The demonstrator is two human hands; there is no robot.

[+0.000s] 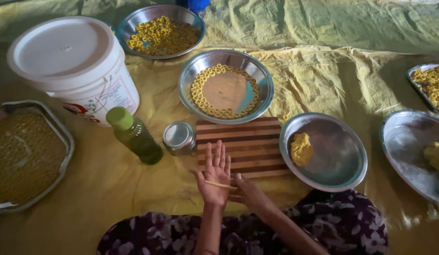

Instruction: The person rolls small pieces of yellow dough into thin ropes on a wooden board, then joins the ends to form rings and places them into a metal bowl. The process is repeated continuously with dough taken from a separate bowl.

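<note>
Here, seen from above, a person sits on a yellow cloth spread over the floor (323, 80), both hands meeting just at the near edge of a striped brown and cream wooden board (248, 144). The left hand (215, 175) is open and upright, fingers together and pointing away; the right hand (248, 189) lies flat beside it, palm hidden. Pressed between the two palms is a thin yellow strand of dough (220, 184), lying crosswise, so neither hand is closed around it; it is only sandwiched.

The strand looks thin enough to snap or smear if the palms press unevenly, and it could slip down onto the cloth, since the hands sit off the board's edge.

Room is tight. Touching the board's far edge is a round steel plate with dough rings arranged around its rim (226, 86). Just left of the board stand a small steel tin (179, 137) and a green-capped bottle of oil (134, 135), easy to knock over with a sweeping wrist. Just right is a steel bowl holding a lump of yellow dough (323, 151). A white lidded plastic bucket (75, 66) stands further left. The board's middle is bare.
</note>
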